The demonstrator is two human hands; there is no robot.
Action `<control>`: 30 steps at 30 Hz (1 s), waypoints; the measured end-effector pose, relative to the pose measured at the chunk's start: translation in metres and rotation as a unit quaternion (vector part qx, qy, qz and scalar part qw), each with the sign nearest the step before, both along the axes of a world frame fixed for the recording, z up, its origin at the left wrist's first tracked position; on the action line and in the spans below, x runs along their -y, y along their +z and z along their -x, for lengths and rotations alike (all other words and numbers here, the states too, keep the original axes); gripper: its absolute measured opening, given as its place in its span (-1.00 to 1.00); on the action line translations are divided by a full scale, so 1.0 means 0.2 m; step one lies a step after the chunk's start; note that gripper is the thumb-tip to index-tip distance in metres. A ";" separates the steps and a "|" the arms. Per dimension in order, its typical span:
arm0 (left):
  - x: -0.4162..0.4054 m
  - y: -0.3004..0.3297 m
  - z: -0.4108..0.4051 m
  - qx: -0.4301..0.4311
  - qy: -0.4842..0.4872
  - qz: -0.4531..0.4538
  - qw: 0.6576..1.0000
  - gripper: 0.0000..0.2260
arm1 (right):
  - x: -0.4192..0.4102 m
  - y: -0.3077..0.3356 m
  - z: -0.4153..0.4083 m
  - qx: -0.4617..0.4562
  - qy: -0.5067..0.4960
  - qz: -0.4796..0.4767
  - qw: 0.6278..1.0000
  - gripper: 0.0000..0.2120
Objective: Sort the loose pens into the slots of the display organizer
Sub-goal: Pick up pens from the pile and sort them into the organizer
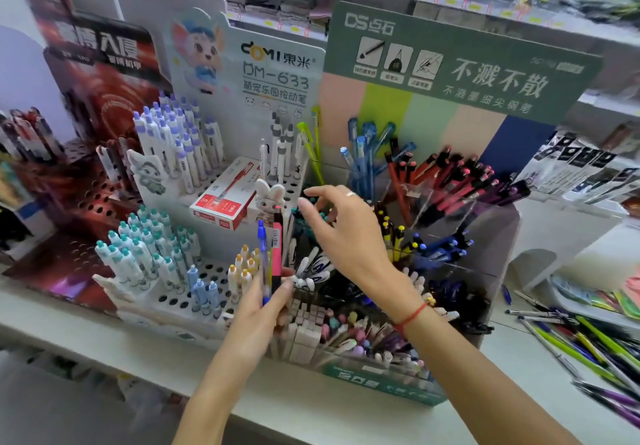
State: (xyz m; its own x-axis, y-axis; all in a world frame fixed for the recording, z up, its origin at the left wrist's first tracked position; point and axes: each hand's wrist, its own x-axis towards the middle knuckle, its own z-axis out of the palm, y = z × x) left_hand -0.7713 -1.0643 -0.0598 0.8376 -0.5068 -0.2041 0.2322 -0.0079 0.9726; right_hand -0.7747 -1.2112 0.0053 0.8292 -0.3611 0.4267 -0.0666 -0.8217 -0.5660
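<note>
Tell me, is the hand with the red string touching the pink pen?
Apart. The head view shows the right hand open above the pen slots, with a clear gap between it and the pink pen, which the left hand holds.

Bright, even light; edges blurred and bent by wide-angle distortion.

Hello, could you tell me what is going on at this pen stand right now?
A person is sorting pens into a tiered display organizer on a shop counter. Their left hand holds a blue pen and a pink pen upright. Their right hand reaches with loosely spread fingers over the compartments in the middle, holding nothing that I can see. More loose pens lie in a heap on the counter to the right.
</note>
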 end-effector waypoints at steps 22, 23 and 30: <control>0.46 0.13 0.14 -0.027 -0.077 0.080 0.993 -0.80 | 0.58 0.23 0.47 0.427 -0.220 -0.096 0.872 -0.83; 0.47 0.13 0.15 -0.028 -0.077 0.079 0.993 -0.80 | 0.63 0.23 0.45 0.414 -0.221 -0.083 0.879 -0.83; 0.43 0.11 0.16 -0.044 -0.113 0.079 0.989 -0.79 | 0.78 0.11 0.30 0.185 -0.254 0.128 0.941 -0.74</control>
State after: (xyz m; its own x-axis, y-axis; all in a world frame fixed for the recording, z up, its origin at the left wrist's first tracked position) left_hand -0.8037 -1.1497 -0.0386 0.6821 -0.7102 -0.1743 0.3256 0.0816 0.9420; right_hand -0.8353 -1.3674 0.0269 0.3546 -0.5162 0.7796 -0.3253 -0.8498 -0.4148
